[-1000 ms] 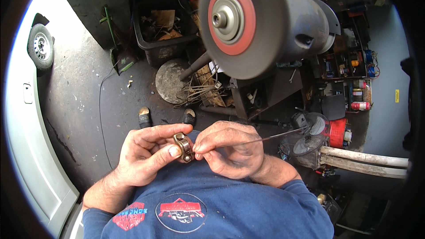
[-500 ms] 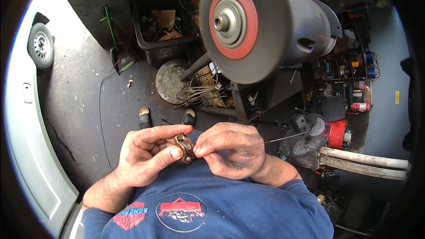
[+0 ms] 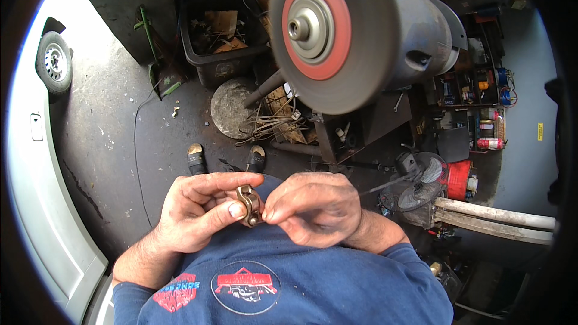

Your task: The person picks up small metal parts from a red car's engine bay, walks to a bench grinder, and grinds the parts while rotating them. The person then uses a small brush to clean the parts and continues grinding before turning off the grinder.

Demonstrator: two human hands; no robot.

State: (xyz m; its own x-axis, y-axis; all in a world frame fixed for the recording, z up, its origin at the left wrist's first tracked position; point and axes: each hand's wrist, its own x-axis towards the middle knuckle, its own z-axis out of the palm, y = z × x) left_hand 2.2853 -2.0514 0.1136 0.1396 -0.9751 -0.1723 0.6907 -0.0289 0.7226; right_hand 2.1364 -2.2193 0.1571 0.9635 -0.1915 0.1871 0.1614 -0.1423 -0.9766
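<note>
Close to my chest, my left hand (image 3: 201,210) grips a small brass-coloured metal clamp-like fitting (image 3: 248,206) between thumb and fingers. Its outline is curved, with a rounded knob at the lower end. My right hand (image 3: 316,209) is closed in a pinch just right of the fitting, its fingertips at the fitting's edge. A thin metal rod (image 3: 385,186) runs out behind the right hand toward the upper right; its front end is hidden by the fingers. Ahead and above, a bench grinder (image 3: 415,36) carries a dark wheel (image 3: 367,42) with a red centre disc, its rim smeared as if spinning.
The grinder's round pedestal base (image 3: 232,108) stands on the dark floor, beside a bundle of wires (image 3: 277,125). A black bin (image 3: 223,63) of scraps is behind it. To the right are a fan (image 3: 421,189) and cluttered shelves (image 3: 466,90). A white vehicle (image 3: 45,204) lines the left.
The fitting has turned slightly in my left fingers. My right hand has rolled a little, and the rod behind it points slightly more upward.
</note>
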